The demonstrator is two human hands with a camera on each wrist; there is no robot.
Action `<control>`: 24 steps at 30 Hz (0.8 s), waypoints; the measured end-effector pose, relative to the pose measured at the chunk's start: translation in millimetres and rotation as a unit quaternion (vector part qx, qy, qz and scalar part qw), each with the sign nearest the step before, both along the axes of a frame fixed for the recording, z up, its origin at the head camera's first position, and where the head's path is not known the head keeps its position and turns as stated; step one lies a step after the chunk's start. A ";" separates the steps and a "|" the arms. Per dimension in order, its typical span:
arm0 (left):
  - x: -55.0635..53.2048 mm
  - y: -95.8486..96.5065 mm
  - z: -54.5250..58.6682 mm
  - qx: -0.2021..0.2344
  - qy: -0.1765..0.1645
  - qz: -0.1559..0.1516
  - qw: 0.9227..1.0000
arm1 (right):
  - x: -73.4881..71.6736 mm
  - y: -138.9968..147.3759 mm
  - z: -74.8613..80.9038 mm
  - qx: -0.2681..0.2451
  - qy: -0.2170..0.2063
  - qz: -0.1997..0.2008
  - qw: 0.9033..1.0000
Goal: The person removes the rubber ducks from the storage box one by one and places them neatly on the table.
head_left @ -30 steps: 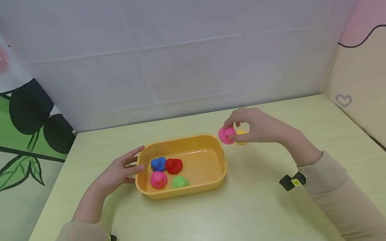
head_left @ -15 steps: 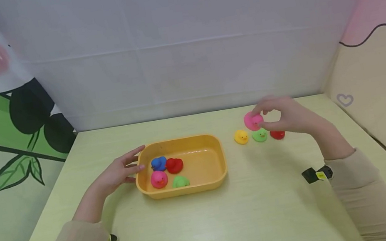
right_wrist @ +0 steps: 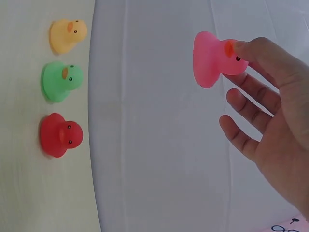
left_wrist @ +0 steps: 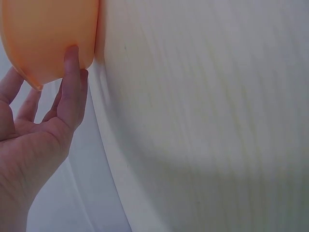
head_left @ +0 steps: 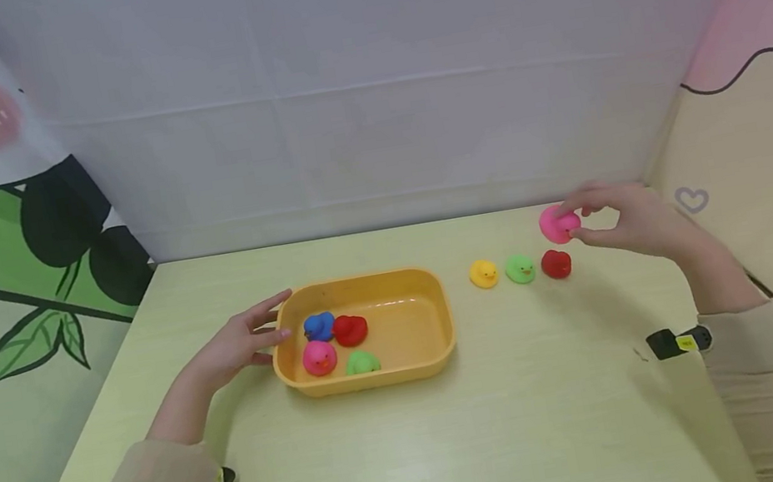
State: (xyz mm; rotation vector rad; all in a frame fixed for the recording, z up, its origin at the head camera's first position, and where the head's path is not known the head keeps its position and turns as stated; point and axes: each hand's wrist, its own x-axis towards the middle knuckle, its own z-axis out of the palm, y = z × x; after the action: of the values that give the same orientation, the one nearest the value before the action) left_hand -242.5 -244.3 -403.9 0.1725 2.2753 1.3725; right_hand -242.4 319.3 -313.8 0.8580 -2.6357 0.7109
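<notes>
A pink rubber duck [head_left: 558, 225] is pinched by its head between the thumb and fingers of my right hand [head_left: 637, 222], raised above the table. Its round base faces left in the right wrist view, where the other fingers spread loosely. Below it on the table stand a yellow duck [head_left: 484, 274], a green duck [head_left: 520, 269] and a red duck [right_wrist: 60, 135] in a row. My left hand [head_left: 240, 347] touches the left end of a yellow plastic basin [head_left: 408, 374], fingers fairly straight against its outer wall in the left wrist view.
Inside the basin, a blue duck [head_left: 319, 327], a red duck [head_left: 351, 330], another pink duck [head_left: 319, 359] and a green duck [head_left: 362, 362] sit toward the left. A pale wall [head_left: 372, 150] rises behind the table [head_left: 420, 455]; a printed panel [head_left: 769, 214] stands on the right.
My right hand has carried the pink duck rightward and slightly back, from beside the basin to above the row's red duck, uncovering the row. My left hand and the basin have stayed put.
</notes>
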 end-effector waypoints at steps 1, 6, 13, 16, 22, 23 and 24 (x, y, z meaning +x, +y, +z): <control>-0.1 0.1 0.1 0.000 -0.001 0.002 1.000 | 0.6 3.1 -0.4 0.003 0.003 -0.006 1.000; 0.0 0.3 0.5 0.000 -0.004 0.005 1.000 | -1.1 18.8 -7.8 -0.001 -0.010 -0.030 0.999; 0.1 -0.8 0.0 -0.009 -0.003 0.004 1.000 | -7.9 35.3 -25.4 0.015 -0.025 -0.062 0.998; 0.1 -1.2 -0.2 -0.011 -0.003 0.003 1.000 | -10.1 40.5 -32.8 0.027 -0.033 -0.076 0.996; 0.9 -1.3 0.5 -0.007 -0.004 0.003 1.000 | -14.4 52.7 -50.0 0.030 -0.065 -0.099 0.992; 1.2 -1.1 0.9 -0.006 -0.004 0.002 1.000 | -16.0 55.1 -53.6 0.031 -0.066 -0.096 0.993; 1.5 -0.9 1.3 -0.005 -0.005 0.003 1.000 | -17.3 57.6 -57.4 0.032 -0.066 -0.094 0.993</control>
State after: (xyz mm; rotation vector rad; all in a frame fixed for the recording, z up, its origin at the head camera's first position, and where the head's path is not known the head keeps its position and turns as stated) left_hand -241.0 -245.2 -402.5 0.1543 2.2765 1.3609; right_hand -259.8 376.9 -371.2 0.5863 -2.8219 0.6584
